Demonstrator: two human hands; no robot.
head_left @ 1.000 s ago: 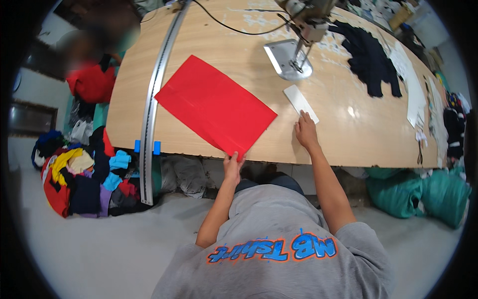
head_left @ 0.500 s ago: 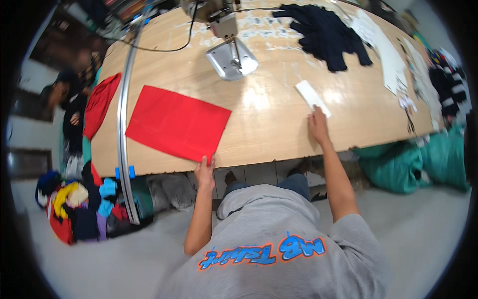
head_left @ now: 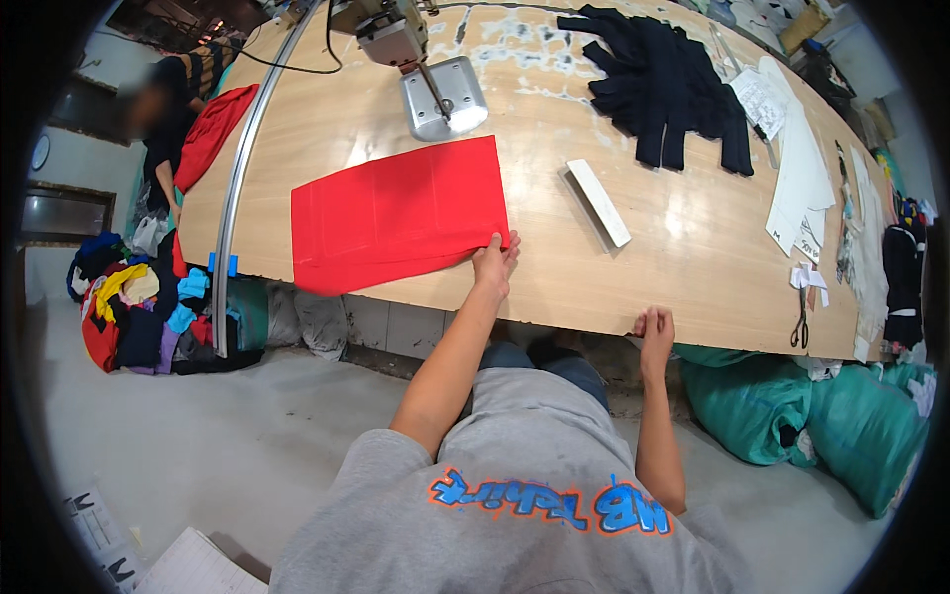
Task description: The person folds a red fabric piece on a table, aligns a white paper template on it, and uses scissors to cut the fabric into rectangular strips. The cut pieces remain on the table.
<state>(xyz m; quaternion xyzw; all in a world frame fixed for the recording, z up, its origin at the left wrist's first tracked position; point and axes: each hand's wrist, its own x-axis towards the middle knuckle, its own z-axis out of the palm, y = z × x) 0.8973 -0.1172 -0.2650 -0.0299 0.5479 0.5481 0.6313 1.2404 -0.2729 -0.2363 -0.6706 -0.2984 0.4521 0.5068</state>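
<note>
A stack of red fabric [head_left: 396, 203] lies near the table's front edge, left of centre, with its front layer slightly askew. My left hand [head_left: 497, 262] is at its near right corner, thumb on top and fingers around the edge. My right hand [head_left: 654, 337] is at the table's front edge, fingers curled in with nothing visible in them. Between the fabric and the dark pieces, a narrow white strip-shaped piece [head_left: 599, 203] rests on the table, apart from both hands. A cloth cutting machine [head_left: 442, 99] with a metal base plate stands just behind the red fabric.
A metal rail [head_left: 240, 183] crosses the table's left side. Dark cut fabric [head_left: 668, 94] lies at the back, white paper patterns [head_left: 802, 183] and black scissors [head_left: 800, 312] at the right. Green sacks [head_left: 757, 406] and a clothes pile [head_left: 148, 307] are on the floor. Another person [head_left: 163, 119] stands at the left.
The red fabric has turned and shifted right, away from the rail, with my left hand at its corner. My right hand has left the white piece and come back to the table edge.
</note>
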